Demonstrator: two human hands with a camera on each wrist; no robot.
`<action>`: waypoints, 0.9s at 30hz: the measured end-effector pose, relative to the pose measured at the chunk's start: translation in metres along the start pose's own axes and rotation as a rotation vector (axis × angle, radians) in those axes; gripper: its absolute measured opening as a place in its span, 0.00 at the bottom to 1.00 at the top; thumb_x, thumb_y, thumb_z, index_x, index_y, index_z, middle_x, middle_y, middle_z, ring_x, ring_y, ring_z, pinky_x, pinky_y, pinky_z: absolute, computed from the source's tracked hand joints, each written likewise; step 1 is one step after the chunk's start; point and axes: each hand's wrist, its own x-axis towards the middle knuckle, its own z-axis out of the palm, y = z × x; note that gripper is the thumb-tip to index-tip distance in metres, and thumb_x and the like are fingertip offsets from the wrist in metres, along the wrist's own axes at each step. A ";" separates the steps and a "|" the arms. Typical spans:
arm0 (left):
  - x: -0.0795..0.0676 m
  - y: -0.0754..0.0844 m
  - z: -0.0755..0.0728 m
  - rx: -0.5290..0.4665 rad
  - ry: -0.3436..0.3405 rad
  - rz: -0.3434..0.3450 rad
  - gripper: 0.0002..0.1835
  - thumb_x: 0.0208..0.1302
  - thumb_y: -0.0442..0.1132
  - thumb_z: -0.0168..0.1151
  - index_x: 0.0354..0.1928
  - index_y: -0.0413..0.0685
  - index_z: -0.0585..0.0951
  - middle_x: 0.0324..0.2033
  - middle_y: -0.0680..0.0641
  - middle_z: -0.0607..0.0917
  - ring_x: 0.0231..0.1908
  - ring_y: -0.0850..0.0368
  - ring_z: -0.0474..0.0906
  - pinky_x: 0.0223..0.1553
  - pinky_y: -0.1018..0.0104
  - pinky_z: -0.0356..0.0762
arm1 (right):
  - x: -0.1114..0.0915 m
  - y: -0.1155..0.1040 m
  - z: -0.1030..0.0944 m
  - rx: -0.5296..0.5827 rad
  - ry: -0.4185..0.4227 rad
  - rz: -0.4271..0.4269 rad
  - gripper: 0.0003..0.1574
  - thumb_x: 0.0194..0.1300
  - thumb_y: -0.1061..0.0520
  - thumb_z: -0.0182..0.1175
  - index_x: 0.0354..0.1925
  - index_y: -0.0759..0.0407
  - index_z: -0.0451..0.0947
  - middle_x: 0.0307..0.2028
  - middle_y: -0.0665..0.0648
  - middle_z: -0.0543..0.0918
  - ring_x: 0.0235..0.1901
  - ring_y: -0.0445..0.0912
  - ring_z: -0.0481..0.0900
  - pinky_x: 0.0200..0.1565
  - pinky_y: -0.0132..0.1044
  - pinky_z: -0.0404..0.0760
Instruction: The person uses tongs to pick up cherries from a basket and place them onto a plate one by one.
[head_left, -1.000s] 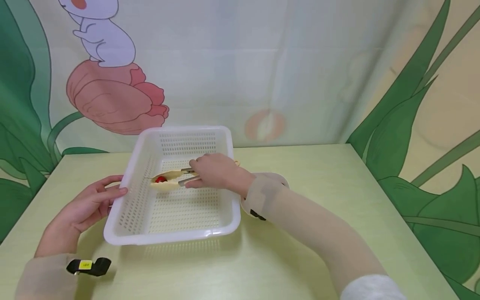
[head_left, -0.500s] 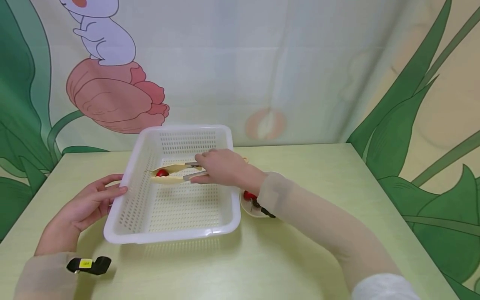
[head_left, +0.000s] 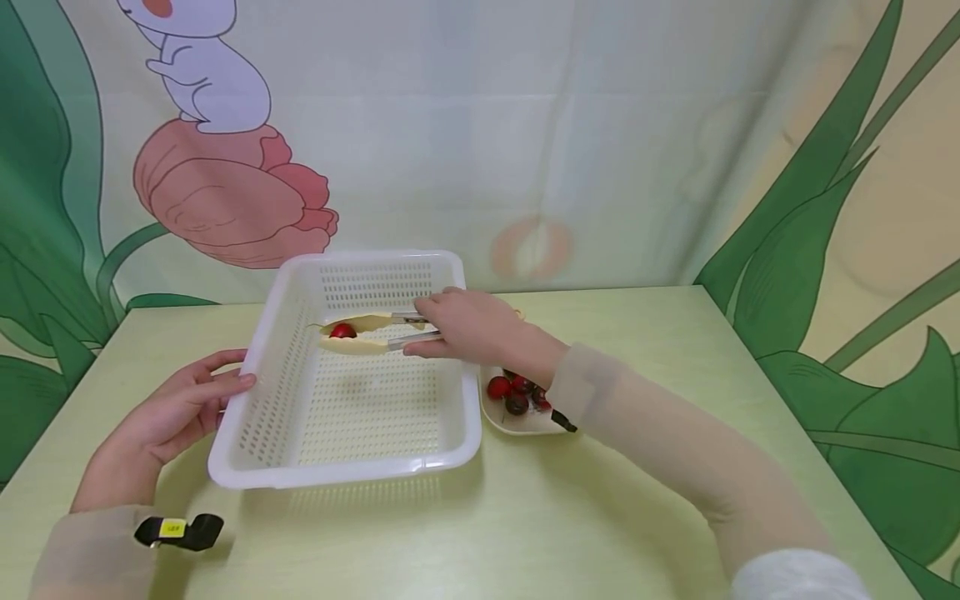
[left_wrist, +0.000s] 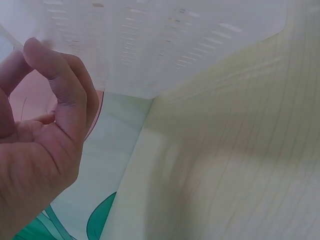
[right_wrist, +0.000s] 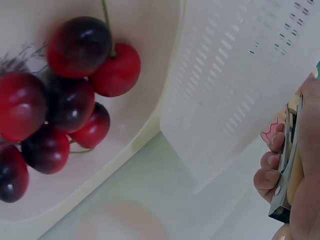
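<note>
My left hand point(head_left: 176, 407) holds the left rim of a white perforated plastic basket point(head_left: 345, 477), thumb on top of the edge. From the left wrist view, the fingers point(left_wrist: 70, 95) curl up at that rim. Above the basket floor, my right hand point(head_left: 476, 325) grips metal-handled tongs point(head_left: 405, 321) with cream-coloured tips. A red cherry point(head_left: 343, 331) sits between the tips, its stem poking out to the left. In the right wrist view the handle of the tongs lies along the right hand point(right_wrist: 310, 165), against the curled fingers.
To the right of the basket stands a pale dish point(head_left: 517, 429) with several dark red cherries point(right_wrist: 70, 102), partly hidden by the right forearm. A pale green table point(head_left: 637, 333) lies beneath, backed by a printed curtain point(head_left: 420, 150).
My right hand has moved right and slightly back with the tongs and cherry, uncovering more of the dish of cherries. The left hand and basket have stayed put.
</note>
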 end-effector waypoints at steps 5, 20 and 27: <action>0.000 -0.001 -0.001 0.003 0.003 0.002 0.19 0.79 0.35 0.54 0.65 0.60 0.67 0.52 0.54 0.86 0.47 0.51 0.87 0.49 0.53 0.84 | -0.008 0.007 0.002 0.009 0.020 0.008 0.34 0.72 0.26 0.54 0.44 0.54 0.74 0.37 0.48 0.81 0.34 0.45 0.75 0.34 0.37 0.76; 0.000 -0.001 -0.001 -0.005 -0.001 0.007 0.19 0.79 0.35 0.54 0.65 0.60 0.67 0.52 0.53 0.85 0.47 0.51 0.87 0.49 0.53 0.84 | -0.032 0.025 -0.003 0.119 0.086 0.064 0.34 0.71 0.27 0.57 0.45 0.56 0.74 0.30 0.50 0.75 0.33 0.44 0.74 0.30 0.37 0.75; 0.003 -0.001 -0.002 -0.015 -0.012 0.003 0.18 0.79 0.34 0.54 0.65 0.56 0.68 0.51 0.51 0.86 0.46 0.50 0.87 0.47 0.54 0.85 | -0.048 0.033 -0.004 0.180 0.111 0.088 0.31 0.70 0.26 0.56 0.42 0.51 0.73 0.30 0.47 0.75 0.32 0.44 0.73 0.29 0.37 0.73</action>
